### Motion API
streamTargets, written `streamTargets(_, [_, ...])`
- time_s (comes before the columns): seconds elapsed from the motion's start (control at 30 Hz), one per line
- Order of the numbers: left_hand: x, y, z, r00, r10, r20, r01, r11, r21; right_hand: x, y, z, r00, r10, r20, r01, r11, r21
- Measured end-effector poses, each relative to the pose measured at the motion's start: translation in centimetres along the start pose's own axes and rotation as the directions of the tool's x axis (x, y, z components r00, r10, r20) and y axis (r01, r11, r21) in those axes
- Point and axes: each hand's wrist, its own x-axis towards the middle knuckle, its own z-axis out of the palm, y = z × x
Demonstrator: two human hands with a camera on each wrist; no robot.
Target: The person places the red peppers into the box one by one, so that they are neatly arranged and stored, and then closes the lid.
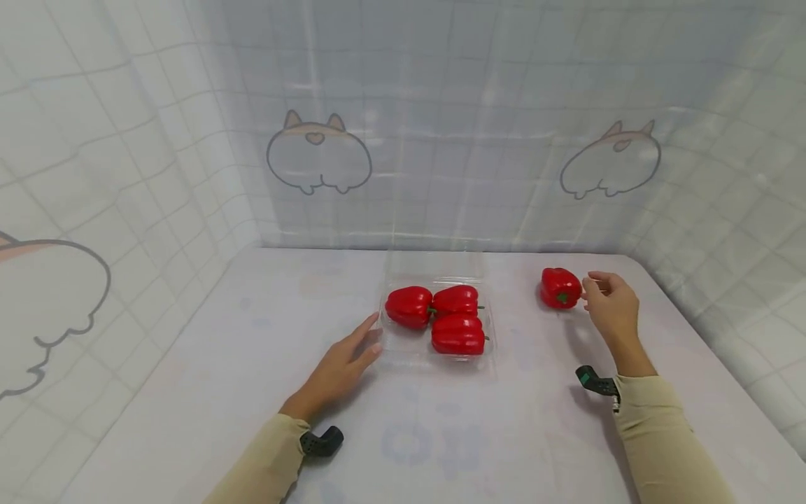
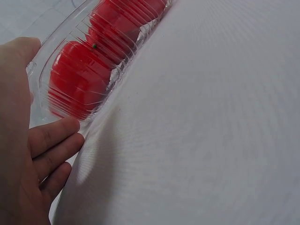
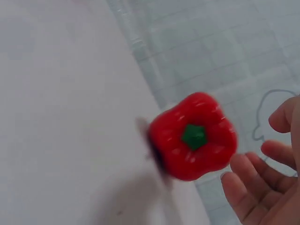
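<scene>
A clear plastic box [image 1: 403, 344] stands in the middle of the table with three red bell peppers in it: one at left [image 1: 409, 306], one at back right [image 1: 457, 299] and one at front right [image 1: 458, 334]. Its clear lid [image 1: 434, 264] is laid back toward the wall. My left hand [image 1: 340, 362] is at the box's left side, its fingertips right at the wall, as the left wrist view also shows. Farther right, another red bell pepper [image 3: 194, 136] with a green stem lies on the table. My right hand [image 1: 611, 302] is just to its right, fingers loosely bent, holding nothing.
The white table [image 1: 252, 294] ends at a curtain [image 1: 466, 175] with a grid pattern and cartoon animal outlines, which also closes off both sides. A dark camera mount sits on each wrist, one at left [image 1: 322, 442] and one at right [image 1: 595, 381].
</scene>
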Motion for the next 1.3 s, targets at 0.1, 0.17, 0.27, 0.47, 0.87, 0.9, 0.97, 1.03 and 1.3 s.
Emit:
streamTargets(0.1, [0.0,0.0,0.0,1.000,0.001,0.004,-0.001,1.000,-0.007,0.2,0.4,0.3,0.999,0.043,0.023,-0.043,0.999,-0.010])
streamTargets(0.17, [0.1,-0.1,0.0,1.000,0.001,0.008,0.000,1.000,-0.011,0.2,0.6,0.3,0.997,0.064,0.046,-0.063,0.998,-0.014])
streamTargets(0.27, [0.0,-0.3,0.0,1.000,-0.002,0.009,0.002,1.000,-0.016,0.5,0.6,0.3,0.993,0.095,0.069,-0.094,0.995,-0.029])
streamTargets(0.47, [0.1,-0.1,0.0,1.000,0.003,0.003,-0.003,1.000,-0.011,1.3,0.9,0.5,0.988,0.136,0.069,-0.132,0.989,-0.071])
streamTargets(0.87, [-0.2,0.2,0.0,1.000,-0.016,-0.004,0.016,1.000,-0.023,2.4,1.6,1.6,0.968,0.185,0.168,-0.174,0.982,-0.078])
streamTargets(0.9, [-0.3,0.2,-0.1,1.000,-0.016,-0.003,0.016,1.000,-0.027,2.5,1.5,1.7,0.969,0.181,0.171,-0.169,0.982,-0.080])
streamTargets(0.97, [-0.4,0.1,-0.1,1.000,-0.025,0.002,0.025,0.999,-0.032,2.6,1.3,2.0,0.967,0.177,0.181,-0.163,0.982,-0.091])
streamTargets(1.03, [-0.4,0.0,-0.1,1.000,-0.028,0.002,0.028,0.999,-0.033,2.6,1.1,2.2,0.961,0.185,0.204,-0.166,0.981,-0.104])
streamTargets(1.3, [-0.3,-0.2,0.1,1.000,-0.012,-0.008,0.011,0.999,-0.039,2.9,1.4,2.6,0.961,0.169,0.217,-0.139,0.979,-0.148])
